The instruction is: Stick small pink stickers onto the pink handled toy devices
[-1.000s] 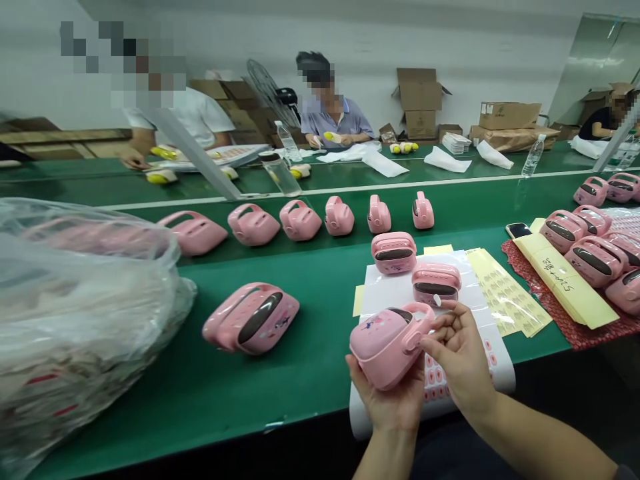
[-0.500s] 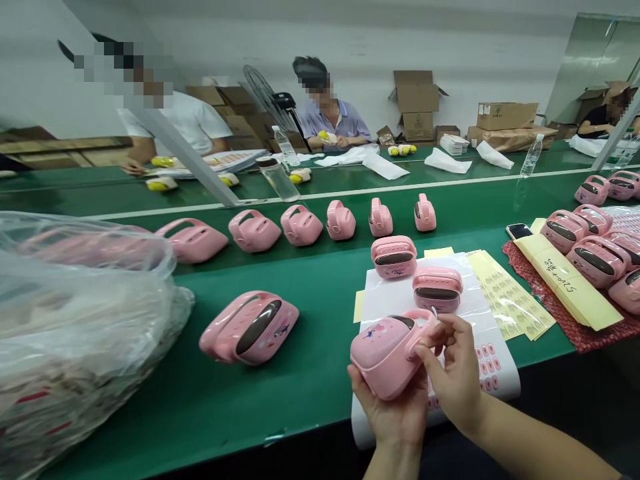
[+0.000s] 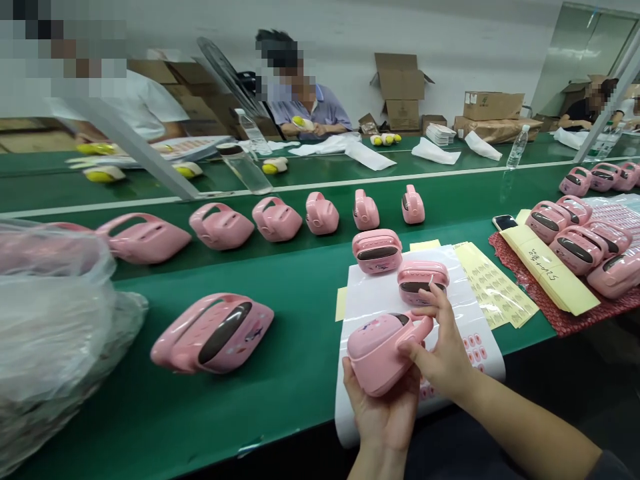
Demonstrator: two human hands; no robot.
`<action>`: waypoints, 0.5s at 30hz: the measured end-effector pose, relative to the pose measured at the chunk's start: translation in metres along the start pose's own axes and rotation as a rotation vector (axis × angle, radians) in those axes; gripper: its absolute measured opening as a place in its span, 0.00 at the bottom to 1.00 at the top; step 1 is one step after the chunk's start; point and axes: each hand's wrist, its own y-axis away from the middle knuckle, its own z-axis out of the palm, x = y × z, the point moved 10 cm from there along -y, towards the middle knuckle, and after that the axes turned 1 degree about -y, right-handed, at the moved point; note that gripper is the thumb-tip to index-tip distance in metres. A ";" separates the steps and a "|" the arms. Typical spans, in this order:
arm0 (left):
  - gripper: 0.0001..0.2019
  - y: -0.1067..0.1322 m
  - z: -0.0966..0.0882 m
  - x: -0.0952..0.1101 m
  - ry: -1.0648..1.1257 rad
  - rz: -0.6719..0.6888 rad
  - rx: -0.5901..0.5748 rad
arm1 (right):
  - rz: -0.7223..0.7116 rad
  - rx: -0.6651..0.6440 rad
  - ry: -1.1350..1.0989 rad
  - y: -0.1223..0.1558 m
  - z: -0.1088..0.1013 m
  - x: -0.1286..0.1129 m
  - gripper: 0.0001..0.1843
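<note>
My left hand (image 3: 383,413) cups a rounded pink plastic device (image 3: 373,353) from below, keeping it tilted above a white sheet (image 3: 355,417). A loop handle, a dark window and a small printed picture show on the device. At its handle side is my right hand (image 3: 443,343), its thumb pressed against the handle's base and its fingers curled around behind. A small pale sliver shows by the right index fingertip, too small to name. Just beyond stand two similar devices, a nearer pink device (image 3: 423,280) and a farther pink device (image 3: 377,252).
Left of my hands lies another pink device (image 3: 215,333), beside a large clear plastic bag (image 3: 60,347). Several pink devices (image 3: 277,220) line the green table's (image 3: 280,413) far side. At right are yellow sticker sheets (image 3: 495,283), a phone (image 3: 504,223) and red bubble wrap (image 3: 570,323). Co-workers sit opposite.
The camera view has turned, shifting the table's things leftward. My right index finger has lifted from the handle with the pale sliver near its tip. The left hand still supports the pink device.
</note>
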 end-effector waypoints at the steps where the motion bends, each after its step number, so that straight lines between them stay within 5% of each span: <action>1: 0.15 0.000 0.001 -0.001 -0.003 -0.013 -0.011 | 0.050 -0.002 -0.037 -0.002 -0.005 0.008 0.40; 8: 0.26 -0.003 -0.002 0.031 -0.165 0.084 0.020 | 0.027 -0.016 0.142 0.034 -0.088 0.051 0.26; 12: 0.28 -0.004 0.006 0.056 -0.237 0.224 0.086 | -0.200 -0.251 0.437 0.077 -0.088 0.057 0.29; 15: 0.26 -0.006 0.013 0.058 -0.288 0.246 0.099 | -0.352 -0.274 0.553 0.096 -0.082 0.058 0.30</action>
